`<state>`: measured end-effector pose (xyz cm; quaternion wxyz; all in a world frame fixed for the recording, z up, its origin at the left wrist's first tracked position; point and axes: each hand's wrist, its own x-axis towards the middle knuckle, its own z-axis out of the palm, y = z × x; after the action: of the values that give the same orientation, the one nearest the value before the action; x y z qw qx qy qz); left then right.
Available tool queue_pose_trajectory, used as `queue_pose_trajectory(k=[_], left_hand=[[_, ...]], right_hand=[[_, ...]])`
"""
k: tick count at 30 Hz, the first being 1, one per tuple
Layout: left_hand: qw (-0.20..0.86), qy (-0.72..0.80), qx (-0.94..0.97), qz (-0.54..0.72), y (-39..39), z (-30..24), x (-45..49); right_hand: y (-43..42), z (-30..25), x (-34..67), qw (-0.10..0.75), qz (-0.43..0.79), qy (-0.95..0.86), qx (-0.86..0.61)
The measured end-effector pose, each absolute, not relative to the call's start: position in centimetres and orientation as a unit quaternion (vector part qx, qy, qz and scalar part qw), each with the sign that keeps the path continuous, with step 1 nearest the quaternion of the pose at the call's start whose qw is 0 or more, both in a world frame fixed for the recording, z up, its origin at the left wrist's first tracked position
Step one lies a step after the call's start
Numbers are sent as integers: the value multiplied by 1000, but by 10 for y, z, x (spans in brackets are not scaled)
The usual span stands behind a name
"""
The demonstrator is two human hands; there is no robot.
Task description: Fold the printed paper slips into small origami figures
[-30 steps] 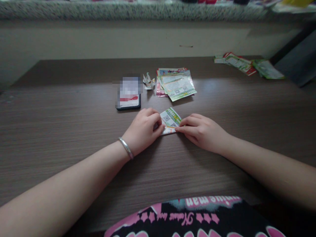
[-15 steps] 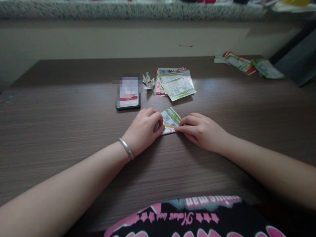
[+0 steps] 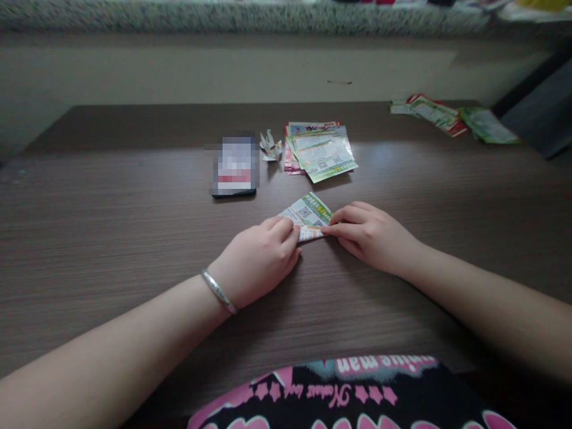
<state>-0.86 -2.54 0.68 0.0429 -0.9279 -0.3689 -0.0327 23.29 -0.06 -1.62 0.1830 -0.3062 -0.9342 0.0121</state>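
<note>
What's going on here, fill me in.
A person at a wood-grained table is handling a partly folded printed sheet. The left hand rests its fingers on the sheet's left side; the right hand has its fingertips at the right corner. Beyond lie a pointed paper shape and stacked leaflets.

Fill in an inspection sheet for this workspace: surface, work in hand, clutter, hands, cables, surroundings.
Surface: brown wood-grain table.
Work in hand: folded printed paper, near side turned over.
Clutter: pixelated dark-edged object, identity unclear; small folded-paper figure; leaflet stack; loose leaflets at the far right.
Hands: left hand has its fingers on the paper's left part; right hand has its fingertips at the right corner.
Cables: nothing seen.
Surroundings: pale wall below a speckled ledge.
</note>
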Motion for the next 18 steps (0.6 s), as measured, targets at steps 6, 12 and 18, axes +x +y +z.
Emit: queue_pose_trajectory(k=[6, 12, 18], left_hand=[[79, -363, -928, -40, -23, 3, -11], [109, -347, -931, -45, -23, 2, -13], [109, -339, -933, -59, -21, 1, -13]], right_hand=[[-1, -15, 231, 183, 20, -934, -307], [-3, -14, 229, 187, 15, -930, -316], [-2, -14, 229, 187, 14, -931, -312]])
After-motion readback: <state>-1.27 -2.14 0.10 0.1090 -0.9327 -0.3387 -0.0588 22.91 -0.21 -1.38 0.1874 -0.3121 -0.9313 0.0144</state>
